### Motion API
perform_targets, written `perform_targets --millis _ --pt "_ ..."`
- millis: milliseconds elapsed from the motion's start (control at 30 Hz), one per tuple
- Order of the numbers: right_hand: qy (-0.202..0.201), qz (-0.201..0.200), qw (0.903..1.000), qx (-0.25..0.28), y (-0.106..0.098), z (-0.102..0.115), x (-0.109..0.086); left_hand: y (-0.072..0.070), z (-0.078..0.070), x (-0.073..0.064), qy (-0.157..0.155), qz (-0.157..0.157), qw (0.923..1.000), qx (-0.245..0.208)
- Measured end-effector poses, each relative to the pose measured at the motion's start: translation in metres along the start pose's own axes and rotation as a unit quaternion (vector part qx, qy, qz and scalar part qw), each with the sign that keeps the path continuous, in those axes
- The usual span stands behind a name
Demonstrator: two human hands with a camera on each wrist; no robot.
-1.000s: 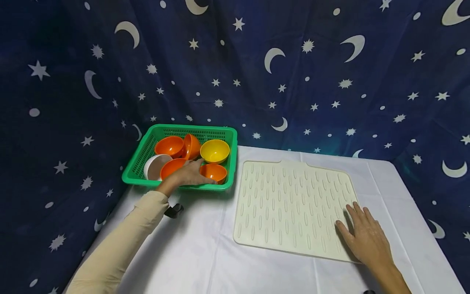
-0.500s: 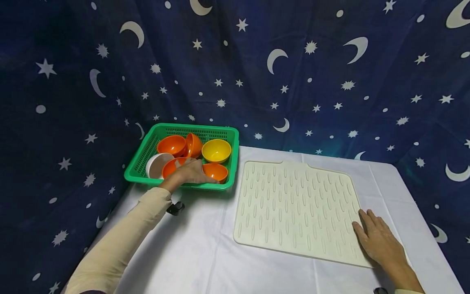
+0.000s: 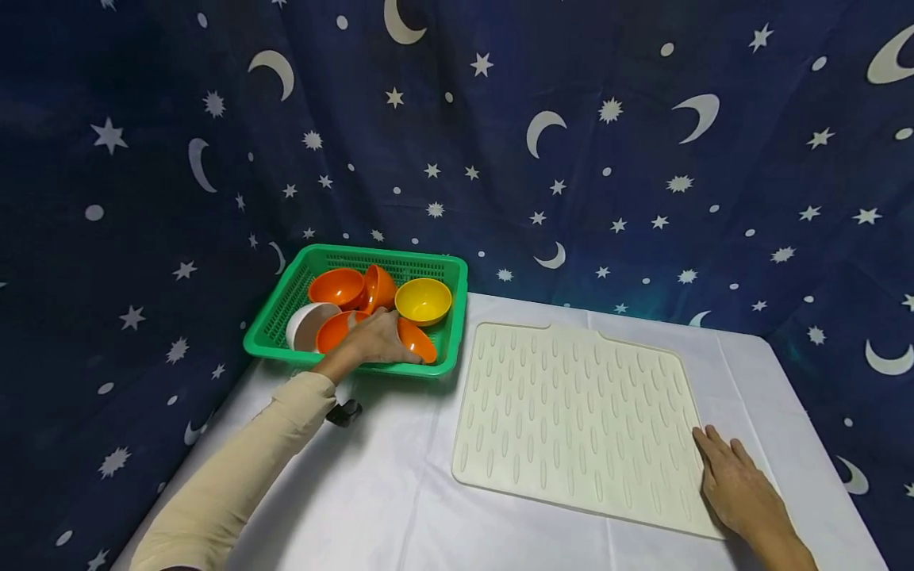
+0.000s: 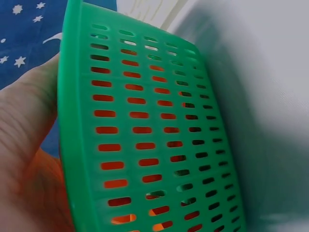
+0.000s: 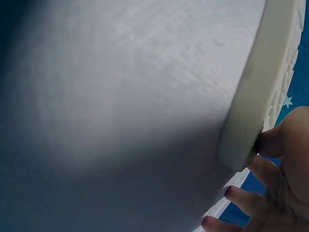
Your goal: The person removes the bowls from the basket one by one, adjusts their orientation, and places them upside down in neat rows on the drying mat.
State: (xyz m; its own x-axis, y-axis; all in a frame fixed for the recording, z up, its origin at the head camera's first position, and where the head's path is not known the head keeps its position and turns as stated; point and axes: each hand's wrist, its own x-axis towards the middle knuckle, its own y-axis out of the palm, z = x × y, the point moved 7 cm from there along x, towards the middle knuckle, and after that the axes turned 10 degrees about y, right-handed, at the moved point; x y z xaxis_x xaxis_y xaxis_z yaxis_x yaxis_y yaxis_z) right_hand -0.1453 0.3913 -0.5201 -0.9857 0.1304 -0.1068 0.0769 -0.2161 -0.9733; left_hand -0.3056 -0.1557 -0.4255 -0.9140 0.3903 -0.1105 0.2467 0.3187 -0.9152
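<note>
My left hand (image 3: 378, 337) reaches over the front rim of a green plastic basket (image 3: 461, 297) and grips a small orange bowl (image 3: 420, 341). That bowl is tilted at the basket's front right, its near side partly hidden by the thumb. In the left wrist view the perforated basket wall (image 4: 72, 121) covers most of the bowls, and orange shows through its slots. My right hand (image 3: 746, 492) rests at the right edge of a cream ridged drying mat (image 3: 571, 420). In the right wrist view its thumb (image 5: 270, 142) touches the mat's edge, with the other fingers spread.
Also inside the basket are a yellow bowl (image 3: 424, 301), a white bowl (image 3: 305, 325) on its side and several more orange bowls (image 3: 337, 287). A white cloth (image 3: 343, 500) covers the table. Behind hangs a dark blue curtain (image 3: 493, 95) with moons and stars.
The orange bowl under my left hand has gone from upright to tilted. My right hand has moved right and nearer, from over the mat to its right edge. The mat's near right corner has shifted slightly.
</note>
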Motion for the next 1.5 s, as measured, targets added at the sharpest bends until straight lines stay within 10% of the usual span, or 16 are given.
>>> perform_targets --millis 467,900,1500 --pt "-0.036 0.008 0.9993 -0.007 -0.001 0.003 -0.001 -0.008 -0.008 -0.013 0.013 -0.066 0.9868 -0.147" --pt "-0.026 -0.003 0.9994 -0.021 -0.001 0.002 -0.003 -0.018 -0.014 -0.026 -0.008 -0.173 0.9781 -0.116" --pt "-0.004 0.019 0.9997 -0.017 -0.001 0.002 0.001 -0.021 -0.039 -0.040 0.010 -0.225 0.9675 -0.114"
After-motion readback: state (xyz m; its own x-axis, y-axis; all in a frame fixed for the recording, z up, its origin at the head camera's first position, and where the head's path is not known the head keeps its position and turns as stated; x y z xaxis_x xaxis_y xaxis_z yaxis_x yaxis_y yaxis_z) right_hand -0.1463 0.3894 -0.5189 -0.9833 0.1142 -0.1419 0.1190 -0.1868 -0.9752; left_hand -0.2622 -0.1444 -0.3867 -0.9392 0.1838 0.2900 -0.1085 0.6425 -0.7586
